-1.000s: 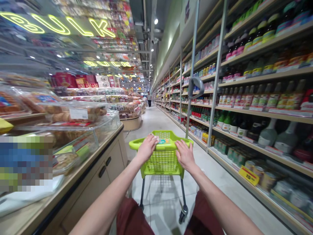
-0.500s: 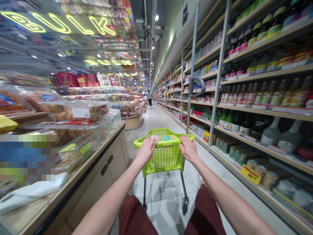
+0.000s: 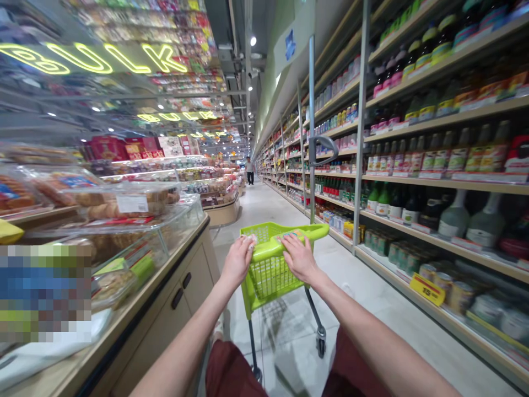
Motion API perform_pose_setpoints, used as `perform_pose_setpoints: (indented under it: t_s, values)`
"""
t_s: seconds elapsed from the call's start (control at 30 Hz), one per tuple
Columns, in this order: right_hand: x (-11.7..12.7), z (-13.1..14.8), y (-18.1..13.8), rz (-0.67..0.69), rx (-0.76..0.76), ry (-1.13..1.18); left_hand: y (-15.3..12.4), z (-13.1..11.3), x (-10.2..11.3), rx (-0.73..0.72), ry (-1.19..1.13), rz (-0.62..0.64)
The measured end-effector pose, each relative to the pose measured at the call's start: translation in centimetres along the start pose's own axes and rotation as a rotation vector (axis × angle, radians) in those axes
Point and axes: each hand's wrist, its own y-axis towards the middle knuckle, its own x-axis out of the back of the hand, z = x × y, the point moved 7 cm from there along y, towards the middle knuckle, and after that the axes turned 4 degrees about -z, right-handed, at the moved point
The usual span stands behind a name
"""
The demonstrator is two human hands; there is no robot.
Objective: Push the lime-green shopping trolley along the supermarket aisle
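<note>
A small lime-green shopping cart (image 3: 273, 275) with a slotted plastic basket stands before me, angled so its left side shows. My left hand (image 3: 238, 260) is closed over the left end of its handle. A crumpled whitish scrap (image 3: 250, 240), perhaps tissue, shows at those fingers; how it is held I cannot make out. My right hand (image 3: 300, 257) grips the middle of the handle from above, its fingers laid over the bar and partly covering a coloured label. The handle's right end (image 3: 321, 230) extends past that hand. Inside the basket little can be made out.
At left stands a wooden counter (image 3: 194, 251) with clear boxes of baked goods (image 3: 136, 201). Shelves of bottles (image 3: 444, 182) line the right, with a metal pole (image 3: 312, 110) bearing a looped handle. A person (image 3: 249, 170) is far down the tiled aisle (image 3: 264, 201).
The cart has turned from square-on to angled, its left side swinging into view. My right hand has shifted from the handle's right end to its middle. My left hand stays on the handle.
</note>
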Motion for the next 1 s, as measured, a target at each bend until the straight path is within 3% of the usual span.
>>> perform_pose_setpoints:
  t_s: [0.17,0.3,0.43,0.57,0.67,1.0]
  values:
    - [-1.0,1.8,-0.1,0.021,0.043,0.035,0.6,-3.6,-1.0,-0.056,0.024,0.12]
    - [-0.9,1.2,-0.6,0.008,0.064,0.048,0.4,-4.8,-0.7,-0.071,-0.026,0.149]
    - [0.0,0.2,-1.5,-0.013,0.108,0.097,-0.5,-3.7,0.3,-0.05,-0.096,0.103]
    - [0.8,-0.5,-1.9,-0.049,0.098,0.161,-0.7,-1.6,0.7,0.086,-0.191,0.062]
    - [1.0,-1.4,-1.9,-0.086,0.053,0.196,-0.5,-1.4,0.4,0.147,-0.268,0.065]
    - [1.8,-6.2,-1.9,-0.181,-0.055,0.23,-0.1,-6.6,-1.8,0.101,-0.241,0.014]
